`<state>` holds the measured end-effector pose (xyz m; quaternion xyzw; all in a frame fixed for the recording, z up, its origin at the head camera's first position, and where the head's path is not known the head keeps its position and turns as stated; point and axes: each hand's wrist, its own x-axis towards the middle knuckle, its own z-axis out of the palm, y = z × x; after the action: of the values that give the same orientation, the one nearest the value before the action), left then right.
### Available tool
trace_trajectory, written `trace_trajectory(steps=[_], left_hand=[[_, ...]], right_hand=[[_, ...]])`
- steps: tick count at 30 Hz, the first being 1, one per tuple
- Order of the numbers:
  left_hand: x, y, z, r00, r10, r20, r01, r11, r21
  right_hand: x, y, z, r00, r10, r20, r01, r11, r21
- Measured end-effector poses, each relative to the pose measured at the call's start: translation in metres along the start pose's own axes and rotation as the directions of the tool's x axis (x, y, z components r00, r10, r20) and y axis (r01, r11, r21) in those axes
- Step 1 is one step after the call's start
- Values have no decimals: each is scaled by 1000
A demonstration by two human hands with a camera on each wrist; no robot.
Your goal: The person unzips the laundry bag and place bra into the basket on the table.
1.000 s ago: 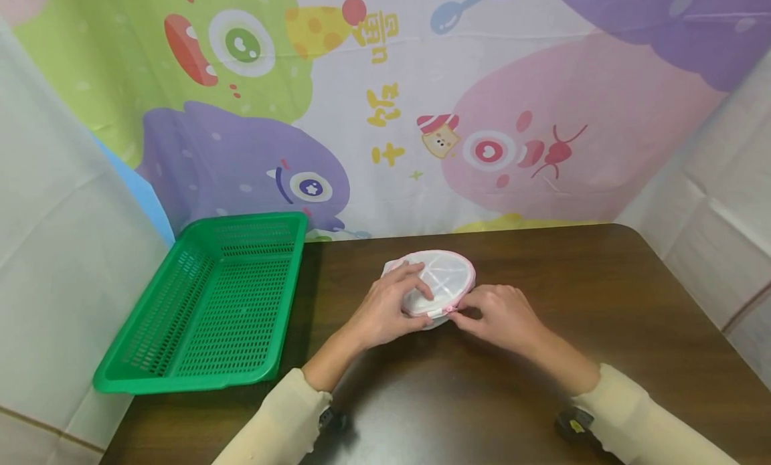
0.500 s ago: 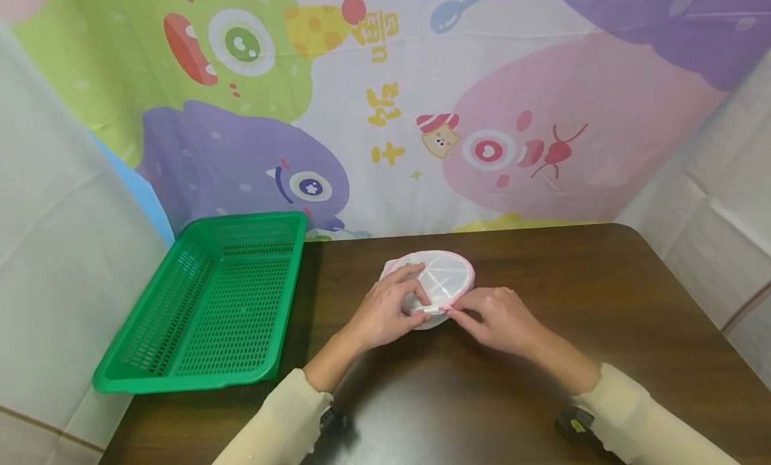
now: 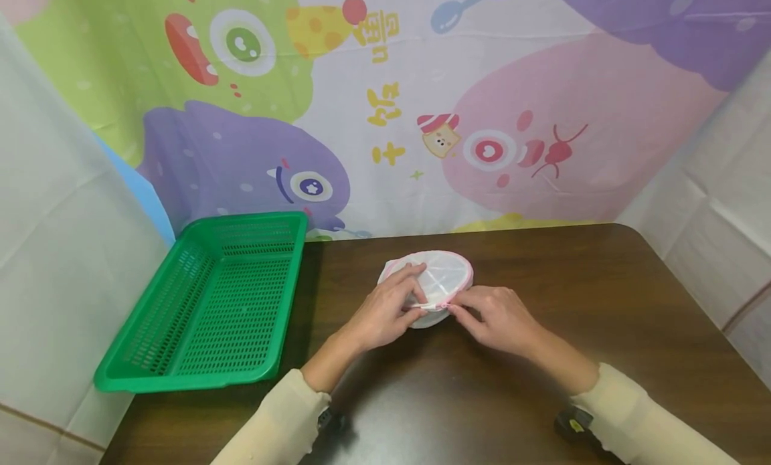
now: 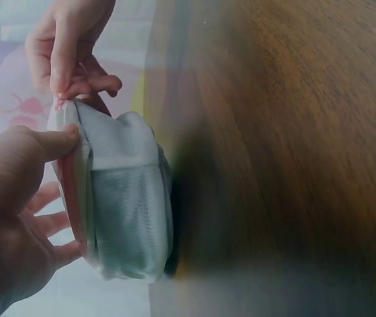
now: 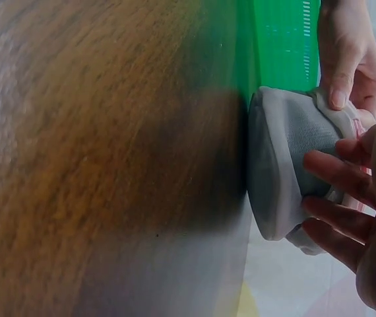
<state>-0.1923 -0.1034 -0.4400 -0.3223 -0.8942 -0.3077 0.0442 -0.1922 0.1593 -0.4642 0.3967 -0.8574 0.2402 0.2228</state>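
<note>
A round white mesh laundry bag [image 3: 447, 269] with a pink zip round its top edge sits on the table in front of me. My left hand [image 3: 381, 312] grips its near left rim, thumb at the front edge and fingers over the top. At the near right edge, my right hand [image 3: 498, 319] pinches the pink zip pull [image 3: 446, 306] between thumb and index finger. The mesh side [image 4: 125, 198] of the bag stands upright in the left wrist view. In the right wrist view, the other right fingers lie against the mesh side wall [image 5: 300, 135]. What the bag contains cannot be seen.
A green plastic basket [image 3: 283, 304] with slotted walls stands on the left of the brown wooden table [image 3: 578, 277]. Behind the table hangs a cartoon-printed cloth [image 3: 409, 204]. Pale cloth walls [image 3: 717, 184] close in both sides.
My right hand and the zip pull have shifted slightly left along the bag's near rim, toward the left thumb. The bag has moved slightly left; the left hand has hardly moved.
</note>
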Motion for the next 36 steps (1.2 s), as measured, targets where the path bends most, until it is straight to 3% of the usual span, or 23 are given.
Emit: trace_trajectory(steps=[6, 11, 15, 26, 36], left_hand=[[-2, -3, -6, 999, 11, 45, -11, 1000, 1], [-3, -6, -8, 998, -30, 61, 32, 999, -31], [-2, -6, -6, 998, -37, 41, 39, 999, -34], [3, -2, 0, 999, 34, -36, -34, 999, 5], [4, -3, 0, 999, 18, -49, -17, 999, 37]], right_hand=[[-2, 0, -2, 1000, 14, 16, -14, 1000, -20], [-2, 2, -4, 999, 31, -16, -32, 999, -27], [1, 1, -4, 1000, 25, -12, -25, 1000, -13], [4, -6, 4, 1000, -21, -5, 21, 1000, -13], [5, -6, 5, 1000, 18, 17, -18, 1000, -21]])
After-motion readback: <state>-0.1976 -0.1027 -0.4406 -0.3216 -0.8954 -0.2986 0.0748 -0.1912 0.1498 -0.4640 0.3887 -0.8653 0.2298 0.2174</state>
